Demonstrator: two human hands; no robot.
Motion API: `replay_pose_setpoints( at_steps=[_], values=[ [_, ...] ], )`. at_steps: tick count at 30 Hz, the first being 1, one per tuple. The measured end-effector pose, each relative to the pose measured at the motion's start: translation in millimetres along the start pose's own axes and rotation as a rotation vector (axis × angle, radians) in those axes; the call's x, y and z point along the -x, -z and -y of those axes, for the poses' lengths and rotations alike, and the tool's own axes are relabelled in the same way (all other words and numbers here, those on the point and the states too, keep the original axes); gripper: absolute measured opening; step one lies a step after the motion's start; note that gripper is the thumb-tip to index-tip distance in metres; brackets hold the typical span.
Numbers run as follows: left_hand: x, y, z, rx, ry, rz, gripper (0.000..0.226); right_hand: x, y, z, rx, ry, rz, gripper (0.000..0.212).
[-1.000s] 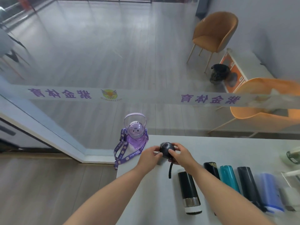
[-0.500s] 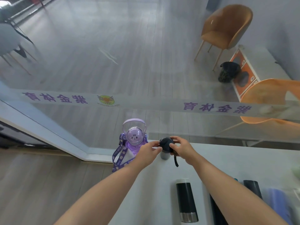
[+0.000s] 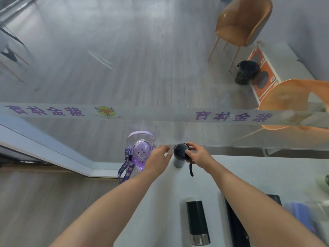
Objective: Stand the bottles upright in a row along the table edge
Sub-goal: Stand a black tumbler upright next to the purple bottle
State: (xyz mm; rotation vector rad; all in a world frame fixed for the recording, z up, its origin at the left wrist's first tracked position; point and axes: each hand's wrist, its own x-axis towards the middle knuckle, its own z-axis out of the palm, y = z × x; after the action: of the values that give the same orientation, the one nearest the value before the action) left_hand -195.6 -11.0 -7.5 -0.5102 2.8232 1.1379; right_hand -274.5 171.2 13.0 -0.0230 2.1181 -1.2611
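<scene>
Bottle upright at far table edge, close against glass wall, just right of purple bottle. Dark lid pinched by right hand, fingers curled round cap; strap dangling near side. Left hand loose beside it, fingers spread, gripping nothing, apparently just clear of bottle. Black flask lying flat nearer, other bottles at right, blurred. Likely risk: tall narrow body tipping on release if strap snags on fingers, or knocking purple neighbour off left corner.
</scene>
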Motion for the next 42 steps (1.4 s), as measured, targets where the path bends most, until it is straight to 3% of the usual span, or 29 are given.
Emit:
replay_pose_setpoints(
  at_steps=[4,9,12,16,30,36,39,42],
  values=[
    [6.5,16.7,32.1,-0.43,-0.016,-0.25,0.032,-2.3,-4.4,5.0,0.254,0.055,-0.05,0.052],
    [8.9,29.9,59.3,-0.63,0.071,-0.184,0.057,-1.3,-9.3,7.9,0.579,0.128,-0.034,0.075],
    [5.3,31.3,61.9,-0.608,0.145,-0.099,0.068,-2.6,-12.2,10.1,0.605,0.134,-0.016,0.074],
    [-4.1,31.0,76.6,-0.6,0.096,-0.03,0.075,-5.8,-11.7,12.3,0.614,0.154,-0.005,0.072],
    [-0.7,41.3,82.8,-0.517,-0.106,0.041,0.067,-6.7,-16.3,13.4,0.606,0.189,0.009,0.07],
    [6.8,37.4,80.5,-0.566,-0.145,-0.02,0.079,-5.8,-16.2,15.4,0.614,0.169,0.03,0.075],
    [18.4,29.9,77.0,-0.539,-0.258,-0.101,0.076,3.0,-13.1,12.4,0.634,0.195,-0.053,0.08],
    [43.5,15.0,73.5,-0.485,-0.433,-0.101,0.057,23.7,-11.4,-1.6,0.576,0.275,-0.211,0.065]
  ],
)
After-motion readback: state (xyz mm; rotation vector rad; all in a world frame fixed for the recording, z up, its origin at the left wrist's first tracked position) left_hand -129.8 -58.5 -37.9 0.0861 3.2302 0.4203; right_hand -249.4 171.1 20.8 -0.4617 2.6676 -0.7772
